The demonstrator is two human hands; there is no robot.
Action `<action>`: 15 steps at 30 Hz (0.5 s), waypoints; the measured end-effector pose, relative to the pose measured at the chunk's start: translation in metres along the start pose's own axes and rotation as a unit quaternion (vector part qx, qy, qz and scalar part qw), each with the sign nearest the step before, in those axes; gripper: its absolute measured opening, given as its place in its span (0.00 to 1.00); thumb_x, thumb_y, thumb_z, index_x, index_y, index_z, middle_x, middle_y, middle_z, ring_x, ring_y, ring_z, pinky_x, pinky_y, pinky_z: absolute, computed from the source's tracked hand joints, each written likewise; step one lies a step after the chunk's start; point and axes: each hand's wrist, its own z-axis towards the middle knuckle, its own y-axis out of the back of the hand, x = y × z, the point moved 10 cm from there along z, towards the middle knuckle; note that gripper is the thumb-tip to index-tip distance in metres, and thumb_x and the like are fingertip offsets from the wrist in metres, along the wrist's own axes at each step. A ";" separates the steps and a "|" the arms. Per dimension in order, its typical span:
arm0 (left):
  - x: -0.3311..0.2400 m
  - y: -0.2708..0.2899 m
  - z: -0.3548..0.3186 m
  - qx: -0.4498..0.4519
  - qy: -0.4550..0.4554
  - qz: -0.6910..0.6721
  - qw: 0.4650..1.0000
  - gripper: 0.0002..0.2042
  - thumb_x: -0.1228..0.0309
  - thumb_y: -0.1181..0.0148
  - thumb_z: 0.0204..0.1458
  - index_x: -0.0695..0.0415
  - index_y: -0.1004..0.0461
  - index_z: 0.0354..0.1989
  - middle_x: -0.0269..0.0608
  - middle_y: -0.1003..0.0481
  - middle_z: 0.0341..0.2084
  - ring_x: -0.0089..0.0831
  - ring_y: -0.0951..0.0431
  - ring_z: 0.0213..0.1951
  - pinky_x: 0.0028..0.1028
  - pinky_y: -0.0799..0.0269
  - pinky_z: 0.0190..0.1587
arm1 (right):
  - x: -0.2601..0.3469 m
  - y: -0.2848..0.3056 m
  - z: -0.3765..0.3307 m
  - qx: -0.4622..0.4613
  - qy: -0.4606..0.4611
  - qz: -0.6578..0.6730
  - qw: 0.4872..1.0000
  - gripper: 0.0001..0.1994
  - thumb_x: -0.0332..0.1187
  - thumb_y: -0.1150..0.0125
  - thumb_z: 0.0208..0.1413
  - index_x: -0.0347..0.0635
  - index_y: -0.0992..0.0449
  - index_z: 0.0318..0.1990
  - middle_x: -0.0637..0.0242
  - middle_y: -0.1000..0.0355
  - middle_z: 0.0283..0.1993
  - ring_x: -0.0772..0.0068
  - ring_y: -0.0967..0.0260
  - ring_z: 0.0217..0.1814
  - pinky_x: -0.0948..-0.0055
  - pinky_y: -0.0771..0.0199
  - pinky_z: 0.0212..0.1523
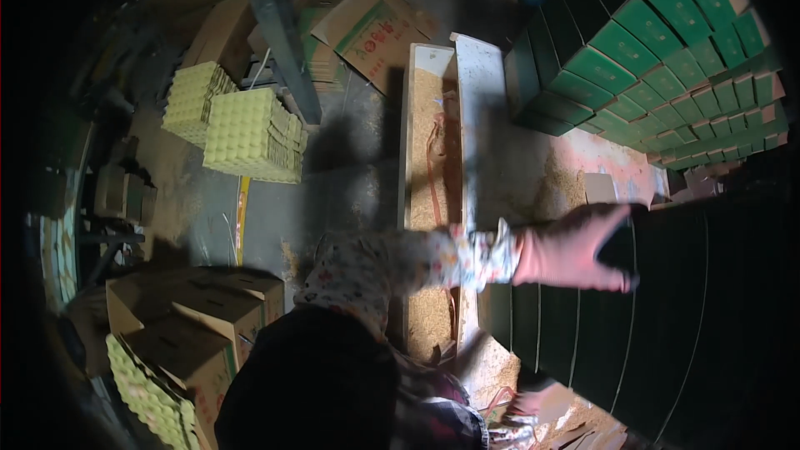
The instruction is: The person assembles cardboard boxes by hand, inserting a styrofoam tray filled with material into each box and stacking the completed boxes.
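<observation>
My left hand (571,254), in a pink glove with dark fingertips and a floral sleeve, stretches out to the right. Its thumb and fingers are spread apart, with nothing visible between them. Beneath and beyond it lies a row of dark green cartons (667,308), standing side by side with thin pale seams. My right hand (527,407), also gloved in pink, is low in the picture and smeared by motion. It is close to a brownish flat piece (554,402) that looks like cardboard; whether it holds that piece cannot be made out.
A long narrow trough (408,150) with sawdust-like filling and a reddish cord runs under my left arm. Stacked green cartons (633,58) rise at far right. Yellow moulded trays (246,129) stand left near a dark post (287,42). Open brown cartons (212,308) sit at lower left.
</observation>
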 end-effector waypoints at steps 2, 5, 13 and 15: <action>0.007 0.000 -0.025 -0.063 -0.016 0.121 0.991 0.48 0.51 0.29 0.38 0.65 0.47 0.64 0.56 0.36 0.56 0.48 0.36 0.59 0.38 0.41 0.61 | -0.003 -0.017 0.013 -0.009 -0.043 -0.008 0.999 0.25 0.46 0.47 0.58 0.38 0.33 0.57 0.51 0.30 0.52 0.62 0.33 0.56 0.69 0.33 0.53; 0.004 0.016 -0.014 -0.025 0.050 0.097 0.994 0.48 0.51 0.30 0.38 0.64 0.47 0.64 0.59 0.40 0.58 0.51 0.38 0.60 0.43 0.42 0.60 | 0.009 -0.038 0.043 -0.012 -0.075 -0.004 0.997 0.26 0.47 0.47 0.58 0.38 0.34 0.57 0.50 0.31 0.52 0.61 0.33 0.56 0.69 0.33 0.54; 0.006 0.065 0.082 -0.021 0.031 0.021 0.999 0.46 0.52 0.31 0.38 0.66 0.45 0.62 0.63 0.44 0.59 0.56 0.41 0.60 0.47 0.45 0.61 | 0.016 -0.050 0.073 -0.073 -0.134 0.033 0.988 0.27 0.48 0.48 0.58 0.38 0.35 0.58 0.48 0.32 0.53 0.59 0.34 0.57 0.68 0.34 0.56; 0.035 0.083 0.112 -0.047 0.047 0.029 0.997 0.45 0.58 0.30 0.36 0.64 0.46 0.63 0.59 0.42 0.58 0.54 0.40 0.58 0.45 0.46 0.61 | 0.008 -0.052 0.074 -0.092 -0.145 0.045 0.984 0.27 0.48 0.48 0.58 0.38 0.35 0.58 0.48 0.32 0.54 0.58 0.34 0.58 0.68 0.35 0.56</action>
